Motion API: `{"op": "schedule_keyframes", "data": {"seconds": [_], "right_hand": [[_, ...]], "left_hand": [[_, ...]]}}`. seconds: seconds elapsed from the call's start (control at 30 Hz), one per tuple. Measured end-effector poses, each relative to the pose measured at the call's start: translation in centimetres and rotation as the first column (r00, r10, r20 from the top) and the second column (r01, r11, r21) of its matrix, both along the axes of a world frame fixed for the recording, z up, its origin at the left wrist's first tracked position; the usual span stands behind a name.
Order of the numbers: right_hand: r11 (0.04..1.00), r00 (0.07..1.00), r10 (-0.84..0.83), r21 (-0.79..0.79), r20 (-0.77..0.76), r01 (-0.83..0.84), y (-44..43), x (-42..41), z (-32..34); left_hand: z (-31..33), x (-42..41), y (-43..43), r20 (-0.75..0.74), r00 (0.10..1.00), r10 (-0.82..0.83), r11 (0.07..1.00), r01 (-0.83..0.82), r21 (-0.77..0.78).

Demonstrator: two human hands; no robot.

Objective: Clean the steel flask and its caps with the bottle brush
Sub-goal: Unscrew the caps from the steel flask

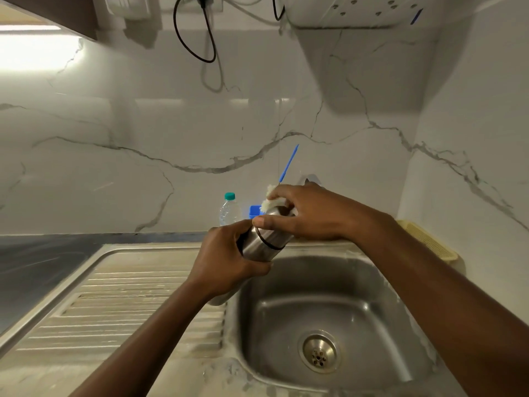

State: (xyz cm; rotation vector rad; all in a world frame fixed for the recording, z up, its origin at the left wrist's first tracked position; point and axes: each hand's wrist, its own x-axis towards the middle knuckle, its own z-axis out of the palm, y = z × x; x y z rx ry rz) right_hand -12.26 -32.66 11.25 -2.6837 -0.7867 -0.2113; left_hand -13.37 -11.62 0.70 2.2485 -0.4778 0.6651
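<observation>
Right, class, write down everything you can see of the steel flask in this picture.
The steel flask is a brushed-metal cylinder with a dark ring round it near the top. It is tilted, top end up and away, above the left rim of the sink. The left hand grips its body; the right hand holds the white head of the bottle brush against its top end. Its mouth is hidden.

steel flask (264, 245): bare metal, showing no readable txt, brand or no.
plastic bottle (229, 211): clear w/ teal cap; any label txt is coming out too small and blurred to read.
blue box (254, 211): mostly hidden, showing no legible marks.
overall: nothing legible is showing anywhere in view.
</observation>
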Motion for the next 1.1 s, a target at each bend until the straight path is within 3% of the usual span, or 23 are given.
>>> {"op": "schedule_keyframes", "data": {"seconds": [0.13,0.3,0.4,0.5,0.57,0.97,1.1], "right_hand": [[0.999,0.999,0.051,-0.015,0.008,-0.051,0.3,-0.3,0.2],[0.959,0.951,0.283,0.014,-0.127,-0.284,-0.9,-0.6,0.6],[0.966,0.958,0.257,0.03,-0.131,-0.255,-0.7,-0.8,0.5],[0.998,0.996,0.067,-0.015,-0.06,-0.068,-0.3,-0.9,0.4],[1.0,0.998,0.028,-0.003,-0.052,-0.028,-0.2,-0.8,0.4],[0.943,0.932,0.332,0.084,-0.144,-0.323,-0.5,-0.9,1.1],[0.922,0.924,0.379,0.106,-0.052,-0.373,0.4,-0.6,0.9]], "left_hand": [[0.1,-0.3,-0.1,0.0,1.0,0.009,1.0,-0.009,-0.012],[0.1,-0.6,-0.2,-0.015,1.0,0.014,1.0,-0.014,-0.011],[0.3,-0.8,-0.3,-0.02,1.0,0.016,1.0,-0.016,-0.015],[0.4,-1.0,-0.5,-0.015,1.0,0.021,1.0,-0.021,-0.008],[0.4,-1.1,-0.5,-0.014,1.0,0.018,1.0,-0.018,0.003],[0.6,-1.4,0.8,-0.041,0.998,0.039,0.999,-0.038,0.025],[1.0,-1.6,1.9,-0.051,0.998,0.048,0.998,-0.046,0.033]]}}
